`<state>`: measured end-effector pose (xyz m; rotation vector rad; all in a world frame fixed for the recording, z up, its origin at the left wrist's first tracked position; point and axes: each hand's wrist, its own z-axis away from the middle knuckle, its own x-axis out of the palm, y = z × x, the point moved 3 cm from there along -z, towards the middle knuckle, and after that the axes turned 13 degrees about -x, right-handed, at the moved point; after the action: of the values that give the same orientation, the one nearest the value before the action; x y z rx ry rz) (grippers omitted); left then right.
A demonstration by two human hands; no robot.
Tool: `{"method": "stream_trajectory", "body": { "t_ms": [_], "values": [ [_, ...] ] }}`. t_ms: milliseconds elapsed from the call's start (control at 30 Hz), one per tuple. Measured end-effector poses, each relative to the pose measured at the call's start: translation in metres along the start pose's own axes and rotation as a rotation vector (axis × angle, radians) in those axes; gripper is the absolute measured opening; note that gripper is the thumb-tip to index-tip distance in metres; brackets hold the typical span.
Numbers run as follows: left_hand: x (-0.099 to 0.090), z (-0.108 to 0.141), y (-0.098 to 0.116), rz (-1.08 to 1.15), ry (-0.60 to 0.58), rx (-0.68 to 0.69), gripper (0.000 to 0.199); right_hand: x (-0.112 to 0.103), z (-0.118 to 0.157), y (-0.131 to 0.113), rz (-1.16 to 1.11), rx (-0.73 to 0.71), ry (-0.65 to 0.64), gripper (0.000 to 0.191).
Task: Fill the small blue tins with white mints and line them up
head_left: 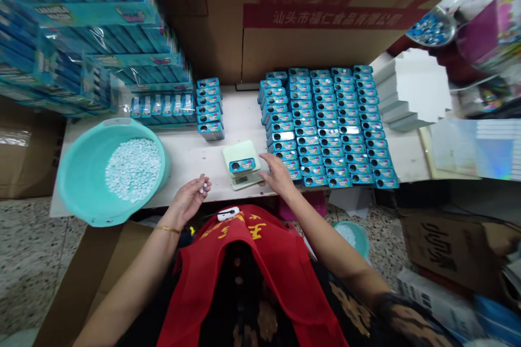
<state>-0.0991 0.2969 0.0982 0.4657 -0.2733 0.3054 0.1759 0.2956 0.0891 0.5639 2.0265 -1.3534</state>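
Note:
A blue box (242, 165) with a dark round spot on top rests on the small pale scale (240, 149). My right hand (277, 174) is at the scale's right edge, fingers apart and holding nothing; I cannot tell if it touches the scale. To the left of the scale, my left hand (192, 196) is closed, palm up, around a few small white candies (202, 188). Nearest to that hand stands a turquoise basin (69, 181) holding a heap of pale candies (133, 169).
Rows of similar blue boxes (325, 124) fill the table's right side, with a shorter row (209, 108) behind the scale. Wrapped blue packs (101, 16) rise at back left. A large carton (309, 46) walls the back. White stacked trays (415, 87) stand far right.

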Motion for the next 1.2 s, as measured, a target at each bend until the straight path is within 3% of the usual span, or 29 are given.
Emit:
{"method": "stream_trajectory", "body": {
  "t_ms": [167,333,433,533,667,767,867,1033,1100,1200],
  "values": [
    [-0.014,0.000,-0.011,0.066,0.050,-0.032,0.012,0.010,-0.021,-0.010,0.010,-0.028,-0.180,0.058],
    [-0.034,0.007,-0.017,0.153,0.090,-0.023,0.013,0.022,-0.048,-0.031,0.145,-0.062,-0.373,0.043],
    [-0.048,0.012,-0.017,0.221,0.114,-0.021,0.013,0.039,-0.077,-0.050,0.200,-0.125,-0.370,0.041],
    [-0.059,0.014,-0.015,0.266,0.127,-0.006,0.014,0.069,-0.113,-0.062,0.229,-0.167,-0.354,0.040],
    [-0.067,0.016,-0.011,0.283,0.131,0.020,0.014,0.108,-0.146,-0.052,0.266,-0.106,-0.324,0.037],
    [-0.068,0.017,-0.011,0.281,0.152,0.001,0.014,0.117,-0.149,-0.037,0.257,-0.096,-0.303,0.046],
    [-0.067,0.013,-0.011,0.250,0.149,-0.031,0.014,0.092,-0.130,-0.023,0.241,-0.096,-0.221,0.050],
    [-0.055,-0.016,-0.009,0.112,0.076,-0.065,0.016,-0.017,-0.045,0.000,0.387,0.024,0.087,0.025],
    [-0.044,-0.036,-0.007,0.007,0.071,-0.058,0.021,-0.049,-0.003,0.003,0.424,0.021,0.028,0.022],
    [-0.017,-0.071,-0.004,-0.199,0.097,-0.044,0.030,-0.059,0.043,0.003,0.473,-0.042,-0.257,0.018]
  ]
}}
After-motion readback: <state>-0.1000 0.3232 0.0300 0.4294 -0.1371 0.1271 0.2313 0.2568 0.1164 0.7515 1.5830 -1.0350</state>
